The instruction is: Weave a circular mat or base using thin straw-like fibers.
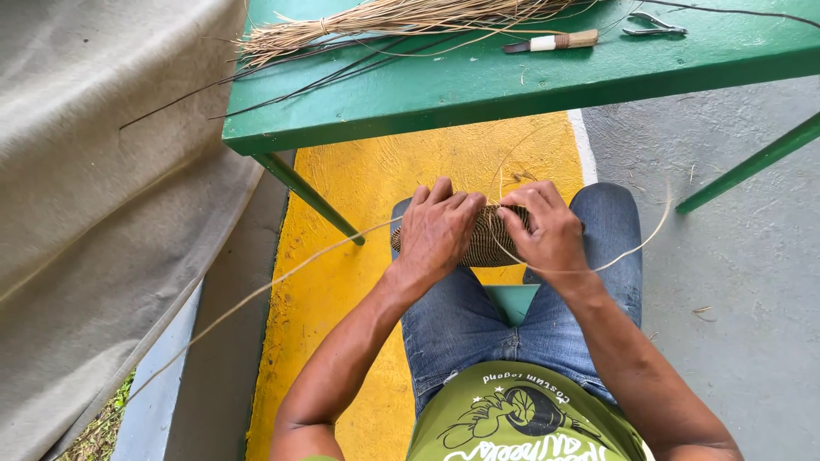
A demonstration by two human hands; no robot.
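Both hands clamp a small brown coiled woven basket piece (pixel 489 237) on the knees: left hand (pixel 438 230) cupped over it, right hand (pixel 547 229) pinching the pale fibre strand (pixel 282 275); keeping it taut should tighten stitches.

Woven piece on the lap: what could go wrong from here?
1. The woven piece rests on the knees, pinched between left hand and right hand; it could slip off.
2. The long strand trails away to the left, and could snag on the green table leg.
3. The knife lies near the table edge; a tug on the fibre bundle might shift it.
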